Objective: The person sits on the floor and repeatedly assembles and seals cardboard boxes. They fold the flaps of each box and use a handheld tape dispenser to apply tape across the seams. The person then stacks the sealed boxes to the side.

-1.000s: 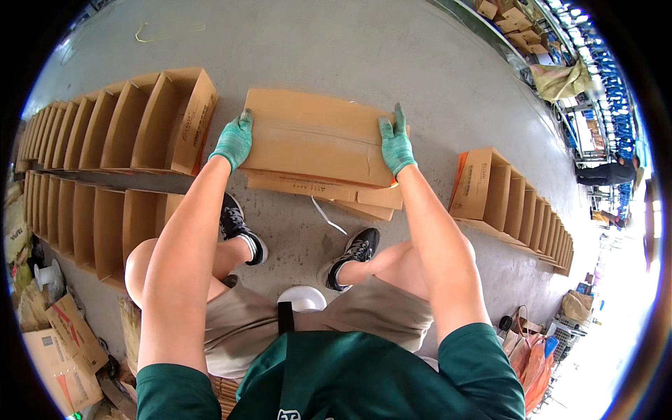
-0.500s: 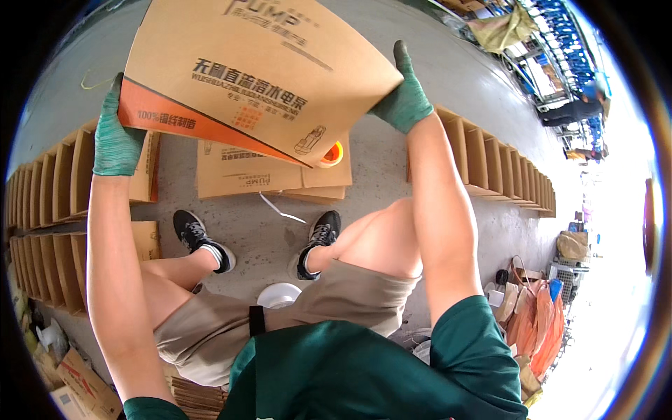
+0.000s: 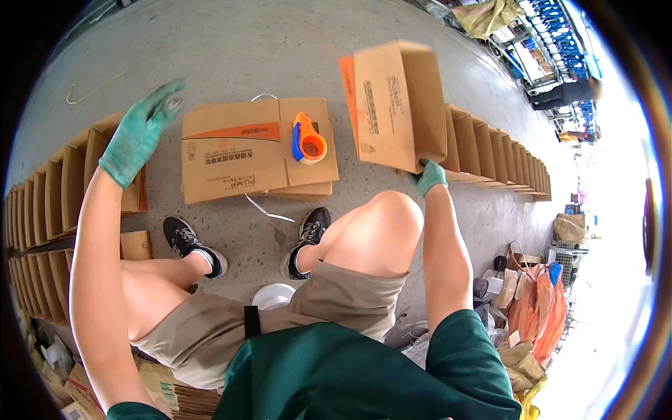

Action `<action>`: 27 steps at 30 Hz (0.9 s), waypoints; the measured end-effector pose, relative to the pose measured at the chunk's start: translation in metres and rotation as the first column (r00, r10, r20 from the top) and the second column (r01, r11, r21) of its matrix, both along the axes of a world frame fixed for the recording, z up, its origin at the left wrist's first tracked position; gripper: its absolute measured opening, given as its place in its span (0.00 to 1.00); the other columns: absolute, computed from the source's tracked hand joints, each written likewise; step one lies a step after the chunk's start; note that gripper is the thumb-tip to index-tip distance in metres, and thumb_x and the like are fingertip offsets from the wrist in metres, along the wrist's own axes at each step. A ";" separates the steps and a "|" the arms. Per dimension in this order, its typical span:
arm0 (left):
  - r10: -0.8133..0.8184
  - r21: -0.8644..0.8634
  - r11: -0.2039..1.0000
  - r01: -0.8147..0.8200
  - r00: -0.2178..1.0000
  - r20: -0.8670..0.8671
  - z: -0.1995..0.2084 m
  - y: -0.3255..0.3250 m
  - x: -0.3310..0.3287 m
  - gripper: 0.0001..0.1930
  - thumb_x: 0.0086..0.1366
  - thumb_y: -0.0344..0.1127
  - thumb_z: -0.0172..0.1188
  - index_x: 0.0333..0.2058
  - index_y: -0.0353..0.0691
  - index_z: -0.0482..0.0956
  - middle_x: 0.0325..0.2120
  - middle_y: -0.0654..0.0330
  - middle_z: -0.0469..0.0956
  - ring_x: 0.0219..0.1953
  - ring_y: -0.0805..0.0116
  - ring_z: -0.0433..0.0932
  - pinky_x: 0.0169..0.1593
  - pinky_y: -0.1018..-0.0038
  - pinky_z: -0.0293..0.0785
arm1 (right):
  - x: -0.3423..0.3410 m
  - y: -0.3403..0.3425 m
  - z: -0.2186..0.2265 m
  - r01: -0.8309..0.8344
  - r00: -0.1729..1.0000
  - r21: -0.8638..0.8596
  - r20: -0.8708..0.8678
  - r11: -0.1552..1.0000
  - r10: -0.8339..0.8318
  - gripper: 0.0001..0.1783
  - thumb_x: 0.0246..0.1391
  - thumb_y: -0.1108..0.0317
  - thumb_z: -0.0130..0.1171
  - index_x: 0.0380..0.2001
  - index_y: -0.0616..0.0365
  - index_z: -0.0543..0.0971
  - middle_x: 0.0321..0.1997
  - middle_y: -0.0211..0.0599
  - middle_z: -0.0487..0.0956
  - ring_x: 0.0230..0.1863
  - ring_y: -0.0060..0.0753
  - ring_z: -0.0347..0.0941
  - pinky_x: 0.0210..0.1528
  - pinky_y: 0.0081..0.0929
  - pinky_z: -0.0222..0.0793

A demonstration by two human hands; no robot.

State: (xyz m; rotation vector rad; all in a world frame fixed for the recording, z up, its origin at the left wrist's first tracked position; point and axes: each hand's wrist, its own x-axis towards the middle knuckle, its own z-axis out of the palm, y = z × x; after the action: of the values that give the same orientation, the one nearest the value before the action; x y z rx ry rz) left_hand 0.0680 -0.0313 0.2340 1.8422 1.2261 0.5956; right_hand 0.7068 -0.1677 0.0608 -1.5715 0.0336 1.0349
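1. Our right hand (image 3: 431,178) is closed on the lower corner of an open cardboard box (image 3: 388,105), pinching its edge.
2. We have that box out to the right of the flat cartons, near the close end of the right-hand row; its opening faces right, and an orange strip marks its left edge. We cannot tell whether it touches the row.
3. Our left hand (image 3: 140,133) is raised with nothing visible in its grasp, the fingers loosely spread and blurred at the tips, between the left-hand boxes and the flat cartons. Both hands wear green gloves.
4. In front of our feet we see a stack of flat cartons (image 3: 231,164) lying on the grey floor (image 3: 245,42).
5. An orange and blue tape dispenser (image 3: 306,143) rests on the right part of that stack, and a white strap (image 3: 269,211) pokes out from its near side.
6. To our left stand two rows of open boxes (image 3: 64,183); to our right runs another row of boxes (image 3: 492,152).
7. Farther right we see an orange bag (image 3: 542,308) among other bags, and a person (image 3: 560,94) in dark clothes beside the shelves.
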 end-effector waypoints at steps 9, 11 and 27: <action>0.154 -0.301 0.936 -0.181 0.982 -0.110 -0.058 -0.024 -0.036 0.22 0.74 0.41 0.53 0.62 0.41 0.70 0.58 0.58 0.74 0.60 0.69 0.69 0.65 0.73 0.62 | -0.018 -0.025 -0.094 0.042 0.052 -0.527 0.850 0.849 0.525 0.43 0.52 0.66 0.61 0.70 0.38 0.56 0.74 0.40 0.57 0.66 0.54 0.65 0.60 0.42 0.71; 0.177 -0.271 0.940 -0.209 0.974 -0.140 -0.075 -0.029 -0.062 0.21 0.74 0.41 0.53 0.61 0.40 0.72 0.57 0.59 0.74 0.59 0.68 0.70 0.64 0.73 0.62 | -0.073 0.011 -0.051 -0.172 0.081 -0.747 0.638 0.642 0.765 0.39 0.52 0.65 0.60 0.68 0.36 0.62 0.79 0.38 0.45 0.65 0.52 0.67 0.61 0.43 0.70; 0.302 -0.288 0.866 -0.409 0.886 -0.351 -0.330 -0.005 -0.098 0.22 0.71 0.35 0.49 0.62 0.38 0.69 0.55 0.51 0.76 0.51 0.57 0.76 0.58 0.68 0.68 | -0.283 0.152 0.048 -0.203 -0.824 -0.838 -0.133 -0.507 0.550 0.37 0.61 0.54 0.54 0.72 0.34 0.56 0.67 0.45 0.69 0.65 0.53 0.67 0.68 0.46 0.62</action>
State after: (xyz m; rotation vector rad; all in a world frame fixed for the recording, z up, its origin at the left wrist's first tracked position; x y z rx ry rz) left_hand -0.0296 -0.0367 -0.0957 1.4348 1.7780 0.2671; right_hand 0.4241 -0.0156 0.1087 -1.9933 -3.1151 1.2377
